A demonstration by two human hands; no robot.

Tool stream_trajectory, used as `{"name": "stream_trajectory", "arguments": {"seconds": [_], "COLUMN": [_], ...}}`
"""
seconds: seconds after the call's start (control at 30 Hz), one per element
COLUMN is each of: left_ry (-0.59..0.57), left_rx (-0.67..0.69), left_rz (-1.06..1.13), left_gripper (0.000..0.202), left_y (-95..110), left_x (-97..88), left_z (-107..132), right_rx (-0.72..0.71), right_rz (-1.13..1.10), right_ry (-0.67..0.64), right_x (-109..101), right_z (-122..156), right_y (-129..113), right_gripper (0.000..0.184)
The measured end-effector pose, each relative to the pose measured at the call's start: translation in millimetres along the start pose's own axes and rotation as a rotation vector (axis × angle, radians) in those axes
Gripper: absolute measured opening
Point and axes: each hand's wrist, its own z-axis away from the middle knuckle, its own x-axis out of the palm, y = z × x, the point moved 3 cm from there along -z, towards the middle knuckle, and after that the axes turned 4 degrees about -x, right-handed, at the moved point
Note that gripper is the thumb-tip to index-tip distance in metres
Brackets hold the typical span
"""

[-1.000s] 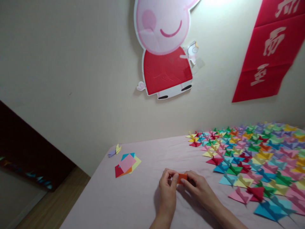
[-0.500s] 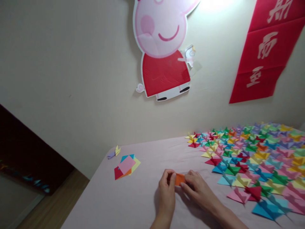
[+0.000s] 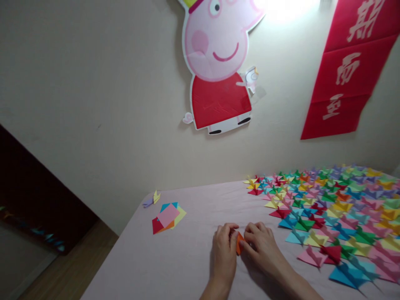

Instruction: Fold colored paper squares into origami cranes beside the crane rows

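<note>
Between my two hands is a small folded piece of orange origami paper (image 3: pixel 239 243), low over the pink-covered table (image 3: pixel 134 258). My left hand (image 3: pixel 224 246) pinches its left side, thumb and fingers closed on it. From the other side my right hand (image 3: pixel 261 243) grips it with the thumb on the near face and fingers curled behind. Much of the paper is hidden by the fingers. To the right of my right hand lie several rows of folded paper cranes (image 3: pixel 304 223) in many colours.
Left of my hands is a loose pile of square paper sheets (image 3: pixel 168 215). Behind it, near the table's left corner, are small yellow and purple folded papers (image 3: pixel 152 200). A wall behind carries a cartoon pig cutout (image 3: pixel 220 100) and a red banner (image 3: pixel 340 83).
The orange paper has gone from a flat rectangle facing me to a narrower, tilted shape. My left hand has shifted slightly right, closer to my right hand. The camera view has tilted up slightly.
</note>
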Motion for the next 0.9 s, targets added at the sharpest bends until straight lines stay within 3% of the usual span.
{"name": "stream_trajectory", "arguments": {"seconds": [0.23,0.37,0.5,0.67,0.9], "left_ry": [0.034,-0.092,-0.121,-0.104,-0.101], "left_rx": [0.175,0.382,0.457,0.480,0.474], "left_rz": [-0.411,-0.669,-0.741,-0.770,-0.767], "left_gripper": [0.026,0.031,0.034,0.036,0.040], "left_y": [14,10,-5,-16,-21], "left_x": [-0.2,0.1,-1.5,-0.3,1.6], "left_z": [7,26,38,39,40], "right_rx": [0.028,0.038,0.086,0.078,0.099], "right_rz": [0.252,0.280,0.176,0.052,0.068], "right_ry": [0.064,0.068,0.064,0.049,0.035], "right_x": [-4,-5,-3,-2,-1], "right_z": [4,3,2,3,-17], "right_y": [-2,-1,7,17,14], "right_gripper": [0.029,0.024,0.010,0.011,0.006]}}
